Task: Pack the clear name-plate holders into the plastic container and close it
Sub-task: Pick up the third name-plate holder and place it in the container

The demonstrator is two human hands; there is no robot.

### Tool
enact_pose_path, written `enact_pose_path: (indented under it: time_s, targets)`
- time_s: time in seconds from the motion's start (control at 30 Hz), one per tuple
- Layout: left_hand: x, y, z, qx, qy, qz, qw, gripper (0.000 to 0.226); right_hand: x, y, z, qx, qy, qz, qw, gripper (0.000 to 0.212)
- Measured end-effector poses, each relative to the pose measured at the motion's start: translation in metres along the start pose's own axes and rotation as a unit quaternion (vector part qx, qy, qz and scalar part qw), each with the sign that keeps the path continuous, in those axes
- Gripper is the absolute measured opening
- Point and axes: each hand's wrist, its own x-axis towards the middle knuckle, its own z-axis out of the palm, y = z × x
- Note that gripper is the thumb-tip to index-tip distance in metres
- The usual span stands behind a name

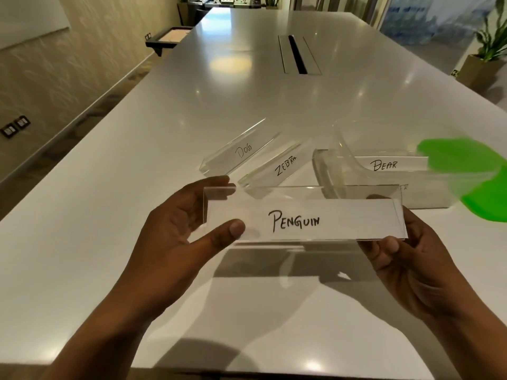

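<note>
Both hands hold the PENGUIN holder point(306, 220) above the near table; four holders counted.

Left hand point(175, 239) grips the holder's left end, thumb on the front face, fingers curled behind the top edge, loosely closed. Right hand point(406, 259) takes the right end, thumb under the lower edge, fingertips behind; how tight, cannot tell. The holder is lifted level, card facing the camera, its shadow on the white table point(109, 215) below. Beyond it: ZEBRA holder point(277, 168) and DOG holder point(241, 150), side by side and angled, just apart. To the right, one clear plastic container point(343, 171), open, with the BEAR holder point(389, 164) inside. One green lid point(472, 174) lies against its right side. Left and far tabletop open; cable slot point(297, 54) well beyond.
</note>
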Motion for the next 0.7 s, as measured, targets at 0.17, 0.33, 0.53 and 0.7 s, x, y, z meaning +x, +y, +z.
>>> enact_pose_path:
  time_s: [0.17, 0.33, 0.53, 0.7]
  targets:
    - [0.0005, 0.0007, 0.0083, -0.127, -0.011, 0.019, 0.992, 0.061, 0.0037, -0.0024, 0.0017, 0.041, 0.005, -0.005, 0.999, 0.068]
    - [0.0015, 0.0014, 0.0086, -0.133, 0.005, 0.015, 0.991, 0.066, 0.0056, -0.0044, 0.0013, 0.048, 0.028, 0.002, 0.998, 0.074]
    - [0.0006, 0.0037, 0.0120, -0.168, 0.011, 0.006, 0.986, 0.058, 0.0078, -0.0060, 0.0032, 0.053, 0.020, 0.004, 0.998, 0.076]
    - [0.0002, 0.0061, 0.0109, -0.168, -0.002, 0.013, 0.986, 0.060, 0.0084, -0.0045, 0.0013, 0.040, 0.020, 0.008, 0.999, 0.079]
